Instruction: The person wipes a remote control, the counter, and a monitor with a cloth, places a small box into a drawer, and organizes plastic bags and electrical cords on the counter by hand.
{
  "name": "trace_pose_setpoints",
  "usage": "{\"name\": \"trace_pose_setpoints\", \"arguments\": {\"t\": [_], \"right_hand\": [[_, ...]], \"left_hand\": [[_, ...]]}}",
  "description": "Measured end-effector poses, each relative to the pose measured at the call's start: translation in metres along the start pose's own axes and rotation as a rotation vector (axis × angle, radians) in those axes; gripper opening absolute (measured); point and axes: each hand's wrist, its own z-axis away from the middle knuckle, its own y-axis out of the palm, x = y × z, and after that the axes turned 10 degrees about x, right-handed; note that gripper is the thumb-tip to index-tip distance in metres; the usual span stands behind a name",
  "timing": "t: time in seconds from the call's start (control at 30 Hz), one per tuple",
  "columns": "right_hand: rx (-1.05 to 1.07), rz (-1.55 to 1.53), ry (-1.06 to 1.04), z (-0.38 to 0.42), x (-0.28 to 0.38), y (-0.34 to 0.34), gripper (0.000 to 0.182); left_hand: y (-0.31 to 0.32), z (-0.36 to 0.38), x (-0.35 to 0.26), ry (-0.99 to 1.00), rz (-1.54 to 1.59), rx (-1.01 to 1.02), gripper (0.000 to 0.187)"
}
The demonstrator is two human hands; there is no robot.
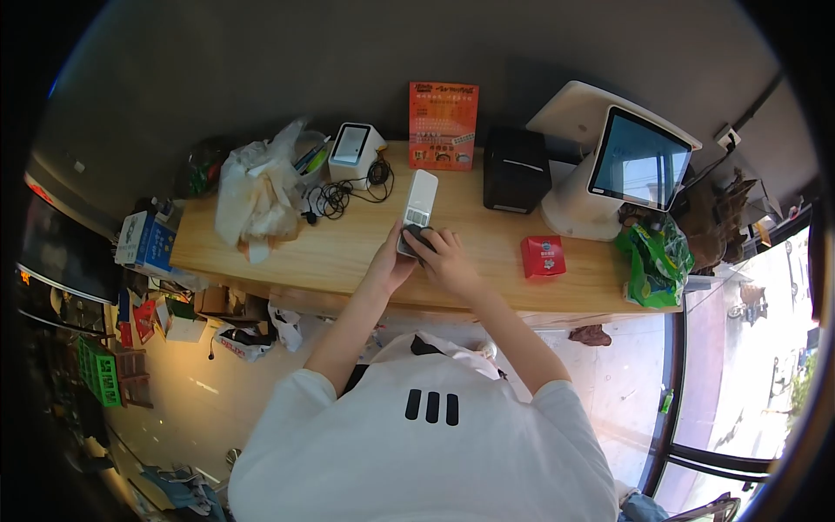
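Above the front part of the wooden counter point(348, 252), a long white handheld device point(421, 193) with small grey keys is held upright between both hands. My left hand point(391, 261) is wrapped round its lower left side. My right hand point(448, 259) has its fingers closed on a small dark object point(418, 242) against the lower end of the device; what the object is cannot be made out. Behind the device stands an orange printed sign point(444, 126). To the right of my hands lies a red box point(544, 257).
A black printer point(517, 170) and a white screen terminal point(641, 158) stand at the back right. Green packaging point(657, 264) lies at the right end. On the left are plastic bags point(259, 187), a coiled black cable point(344, 200) and a white scanner box point(355, 157).
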Motion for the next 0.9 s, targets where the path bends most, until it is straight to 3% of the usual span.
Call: {"name": "trace_pose_setpoints", "arguments": {"t": [0.07,0.27,0.33,0.53,0.63,0.73,0.9], "right_hand": [[0.008,0.083,-0.09,0.008,-0.002,0.011,0.061],[0.03,0.061,-0.057,0.005,-0.001,-0.001,0.061],[0.067,0.093,-0.146,0.014,0.0,0.002,0.061],[0.129,0.178,-0.046,0.023,-0.014,-0.012,0.061],[0.092,0.161,-0.123,0.022,-0.004,-0.005,0.06],[0.103,0.173,-0.102,0.032,-0.018,0.004,0.06],[0.132,0.194,-0.067,0.035,-0.016,-0.002,0.058]], "left_hand": [[0.0,0.004,-0.007,-0.024,-0.075,0.079,0.037],[-0.009,0.0,0.004,0.025,-0.008,-0.029,0.042],[-0.001,0.007,-0.007,-0.041,-0.125,-0.013,0.04],[-0.015,-0.002,0.001,0.083,-0.159,-0.142,0.044],[-0.015,0.0,0.002,-0.025,-0.116,0.008,0.043],[-0.009,0.001,-0.001,0.068,-0.204,-0.051,0.042],[-0.012,0.0,0.001,-0.001,-0.153,-0.077,0.041]]}}
